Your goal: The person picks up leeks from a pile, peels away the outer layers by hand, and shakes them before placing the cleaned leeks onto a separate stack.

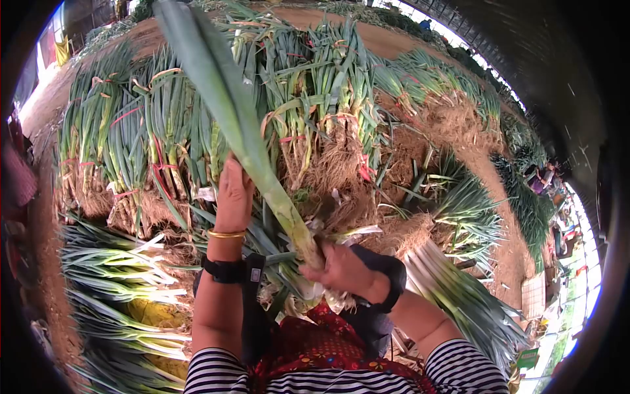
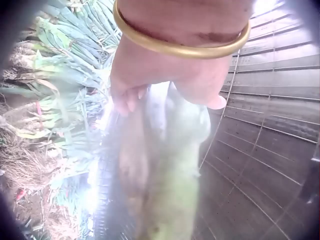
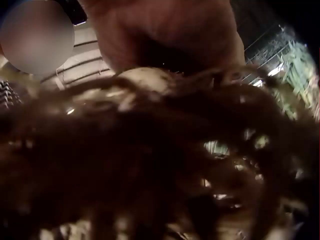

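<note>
A long, thick green onion [image 1: 259, 157] slants across the head view, leaves to the upper left and pale root end toward my body. My right hand [image 1: 342, 266] grips it close to that root end. Dark, tangled roots [image 3: 150, 155] fill much of the right wrist view, with the pale stem base [image 3: 147, 80] under the palm. Beside the stalk, my left hand [image 1: 235, 190] points upward. From the left wrist, its fingers and thumb go round the onion's stalk [image 2: 170, 185]; part of the fingers is hidden.
Tied bundles of green onions [image 1: 111, 131] stand in a row ahead. Loose trimmed onions [image 1: 118, 295] lie at my left, and a pile with white stems [image 1: 453, 289] lies at my right. Heaps of dry roots [image 1: 453, 118] cover the ground farther right.
</note>
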`<state>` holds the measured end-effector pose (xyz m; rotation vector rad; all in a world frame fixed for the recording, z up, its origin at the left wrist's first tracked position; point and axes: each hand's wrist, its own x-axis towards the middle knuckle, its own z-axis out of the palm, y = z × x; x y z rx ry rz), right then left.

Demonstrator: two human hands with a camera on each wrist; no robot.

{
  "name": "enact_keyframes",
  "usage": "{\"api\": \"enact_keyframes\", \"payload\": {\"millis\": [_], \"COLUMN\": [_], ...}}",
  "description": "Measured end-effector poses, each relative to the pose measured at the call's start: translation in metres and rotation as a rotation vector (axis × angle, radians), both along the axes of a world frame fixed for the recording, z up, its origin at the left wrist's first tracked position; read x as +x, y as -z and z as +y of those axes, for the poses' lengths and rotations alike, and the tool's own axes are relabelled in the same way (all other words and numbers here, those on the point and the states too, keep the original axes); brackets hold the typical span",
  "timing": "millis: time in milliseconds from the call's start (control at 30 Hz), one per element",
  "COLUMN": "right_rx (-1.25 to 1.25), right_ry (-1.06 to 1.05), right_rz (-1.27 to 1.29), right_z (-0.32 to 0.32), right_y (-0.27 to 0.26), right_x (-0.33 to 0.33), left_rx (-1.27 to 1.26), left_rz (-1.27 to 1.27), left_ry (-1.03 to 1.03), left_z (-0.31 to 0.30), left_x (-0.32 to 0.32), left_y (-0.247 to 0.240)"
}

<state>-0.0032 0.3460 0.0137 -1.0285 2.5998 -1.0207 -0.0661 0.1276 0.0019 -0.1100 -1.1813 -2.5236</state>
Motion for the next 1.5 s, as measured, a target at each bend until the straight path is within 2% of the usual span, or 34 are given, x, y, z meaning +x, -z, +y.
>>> {"api": "enact_keyframes", "payload": {"millis": [33,67,100,167,233,300,467,533,600,633,700,767,833,900,1000,1067,1167,1200,1267,1300,1367,1400,1500], "right_rx": [0.239,0.347,0.353,0.54,0.544,0.44,0.368,0.34,-0.018,-0.016,-0.422,-0.354,-0.421,-0.463,-0.36,-0.494,-0.578,-0.578,-0.85,-0.849,-1.381,-1.417,-1.067], "right_ry": [0.059,-0.021,-0.025,0.039,0.049,0.043,0.037,0.054,0.122,0.123,0.107,0.106,0.09,0.072,0.153,0.241,0.333,0.332,0.453,0.453,0.41,0.299,0.36], "right_rz": [0.088,0.338,0.336,0.247,0.242,0.204,0.18,0.148,-0.206,-0.205,-0.761,-0.688,-0.413,-0.322,-0.199,-0.39,-0.435,-0.437,-0.679,-0.681,-1.167,-1.25,-1.173], "right_z": [0.004,0.005,0.005,-0.004,-0.01,-0.018,-0.053,-0.07,-0.085,-0.092,-0.106,-0.115,-0.12,-0.124,-0.123,-0.123,-0.119,-0.119,-0.119,-0.117,-0.102,-0.088,-0.042], "right_y": [0.001,0.001,-0.002,-0.022,-0.014,-0.003,-0.001,0.005,0.025,0.017,-0.008,-0.01,0.0,0.01,0.018,0.021,0.02,0.018,0.016,0.017,0.02,0.022,0.024], "right_x": [-0.003,-0.007,-0.008,-0.008,-0.015,-0.021,-0.035,-0.046,-0.07,-0.073,-0.075,-0.075,-0.08,-0.082,-0.084,-0.085,-0.083,-0.082,-0.079,-0.078,-0.074,-0.071,-0.048], "left_rx": [-0.001,-0.045,-0.039,0.234,0.258,0.372,0.297,0.335,0.339,0.34,0.337,0.334,0.309,0.307,0.344,0.387,0.343,0.39,0.436,0.408,0.38,0.397,0.417], "left_rz": [0.002,0.065,0.063,0.018,0.006,-0.004,-0.025,-0.024,-0.011,0.002,-0.013,-0.033,-0.061,-0.096,-0.12,-0.112,0.021,0.063,0.101,0.127,0.151,0.173,0.135], "left_ry": [-0.022,0.032,0.029,0.022,-0.002,-0.002,-0.051,0.056,0.077,0.1,0.065,0.031,-0.035,0.016,0.081,0.097,0.145,0.098,0.046,0.032,0.014,-0.007,-0.112], "left_z": [-0.007,-0.017,-0.018,-0.017,-0.027,-0.033,-0.047,-0.047,-0.044,-0.043,-0.042,-0.041,-0.04,-0.049,-0.05,-0.048,-0.043,-0.04,-0.042,-0.046,-0.058,-0.066,-0.102], "left_x": [0.002,-0.001,0.0,0.011,0.007,0.007,0.014,0.02,0.026,0.027,0.023,0.02,0.016,0.014,0.012,0.014,0.016,0.016,0.017,0.016,0.016,0.016,0.017], "left_y": [0.0,0.007,0.012,0.004,0.011,0.012,0.019,0.022,0.013,0.01,0.01,0.012,0.014,0.024,0.025,0.019,0.006,0.003,0.0,0.0,0.002,0.006,0.012]}}
